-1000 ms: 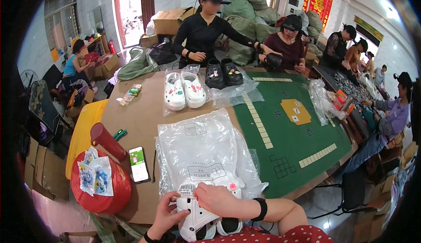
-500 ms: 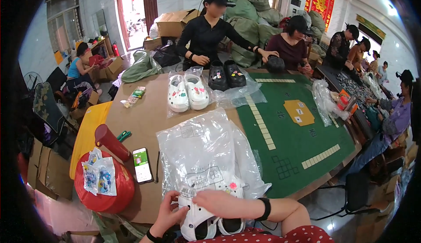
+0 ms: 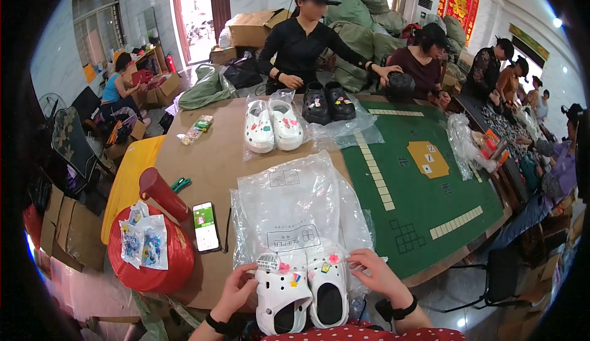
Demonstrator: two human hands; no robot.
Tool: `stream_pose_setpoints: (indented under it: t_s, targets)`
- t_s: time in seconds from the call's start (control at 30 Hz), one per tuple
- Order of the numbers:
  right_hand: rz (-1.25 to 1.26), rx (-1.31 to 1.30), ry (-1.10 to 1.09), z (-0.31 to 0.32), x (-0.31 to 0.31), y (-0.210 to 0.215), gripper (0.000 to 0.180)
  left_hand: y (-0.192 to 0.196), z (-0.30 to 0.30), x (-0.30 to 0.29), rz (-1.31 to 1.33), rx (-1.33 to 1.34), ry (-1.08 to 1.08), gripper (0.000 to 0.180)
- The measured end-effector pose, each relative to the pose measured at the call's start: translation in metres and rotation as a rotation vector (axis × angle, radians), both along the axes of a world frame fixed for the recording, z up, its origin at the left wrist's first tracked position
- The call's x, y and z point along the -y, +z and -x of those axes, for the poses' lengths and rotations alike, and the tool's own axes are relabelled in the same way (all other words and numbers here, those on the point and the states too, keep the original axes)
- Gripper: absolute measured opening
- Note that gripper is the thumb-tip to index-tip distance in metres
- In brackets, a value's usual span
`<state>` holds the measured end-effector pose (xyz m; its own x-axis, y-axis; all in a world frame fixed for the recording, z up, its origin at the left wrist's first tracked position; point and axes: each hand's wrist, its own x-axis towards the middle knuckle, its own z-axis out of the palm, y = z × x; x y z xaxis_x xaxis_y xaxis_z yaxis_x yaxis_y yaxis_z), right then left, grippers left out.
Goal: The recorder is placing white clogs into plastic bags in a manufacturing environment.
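A pair of white clogs lies toes away from me at the near table edge, heels toward my lap. The left clog (image 3: 279, 304) bears a pink flower, a rainbow-like charm and a pale gridded piece at its toe. On the right clog (image 3: 315, 273) sit a pink flower and a yellow-green charm. My left hand (image 3: 236, 289) is beside the left clog's toe, fingertips against its outer side, fingers apart. At the right clog's outer side is my right hand (image 3: 376, 273), fingers spread and bent. A clear plastic bag (image 3: 289, 199) lies flat beyond the toes, partly under the clogs.
Charmed white clogs (image 3: 287, 129) and black clogs (image 3: 340, 106) stand on plastic at the far side. Left are a phone (image 3: 206, 227), a dark red cylinder (image 3: 163, 194) and a red round container (image 3: 181, 261) bearing packets. A green mat (image 3: 405, 187) lies right. Co-workers sit beyond.
My right hand has left the left clog's top and moved to the right clog's outer side. The rainbow-like charm and pink flower on the left clog are now uncovered. The whole view has shifted slightly.
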<state>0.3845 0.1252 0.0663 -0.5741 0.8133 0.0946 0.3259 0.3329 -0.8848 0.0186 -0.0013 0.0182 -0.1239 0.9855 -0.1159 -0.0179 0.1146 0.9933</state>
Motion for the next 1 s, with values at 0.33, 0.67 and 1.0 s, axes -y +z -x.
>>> stream_pose_setpoints:
  t_s: [0.33,0.67,1.0]
  targets:
    - [-0.023,-0.082,-0.041,0.009,0.005,-0.035,0.049,-0.010,-0.007,0.008,-0.040,0.120,0.058,0.050]
    - [0.126,-0.098,0.015,0.001,-0.016,-0.045,0.035,-0.013,-0.007,0.003,-0.028,0.276,0.051,0.060]
    - [-0.074,-0.031,0.083,-0.004,-0.005,-0.033,0.018,-0.011,-0.012,0.032,-0.003,0.143,0.060,0.053]
